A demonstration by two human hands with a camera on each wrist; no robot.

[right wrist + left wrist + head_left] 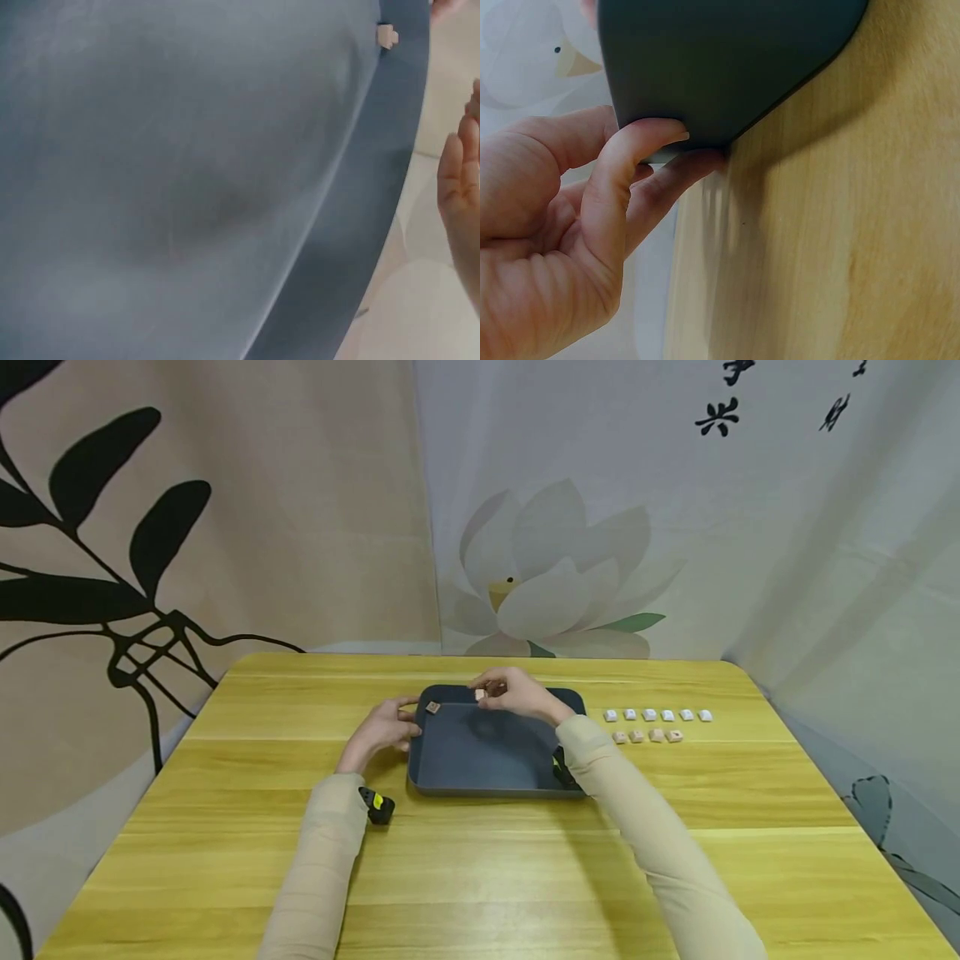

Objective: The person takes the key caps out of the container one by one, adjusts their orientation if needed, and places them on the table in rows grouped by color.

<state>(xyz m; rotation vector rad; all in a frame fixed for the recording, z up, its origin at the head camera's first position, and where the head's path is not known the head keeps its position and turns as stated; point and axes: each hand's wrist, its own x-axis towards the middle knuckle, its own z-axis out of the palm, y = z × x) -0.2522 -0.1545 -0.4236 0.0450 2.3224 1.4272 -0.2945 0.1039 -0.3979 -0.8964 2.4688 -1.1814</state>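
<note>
A dark grey tray (480, 768) lies on the wooden table. My left hand (384, 727) grips its left edge; the left wrist view shows the thumb (641, 142) against the tray's outer wall, with other fingers at its lower edge. Over the far side of the tray, my right hand (519, 693) pinches a small pale pink keycap (480, 694) between thumb and fingers. One brownish-pink keycap (432, 707) sits in the tray's far left corner. In the right wrist view the fingers (451, 172) show at the right border, and what they hold is out of sight.
Right of the tray stand two rows of keycaps: several white keycaps (649, 715) behind and several pinkish keycaps (637, 737) in front. Black wrist cameras (378, 807) are strapped to both wrists. A printed curtain (360, 527) hangs behind the table (465, 877).
</note>
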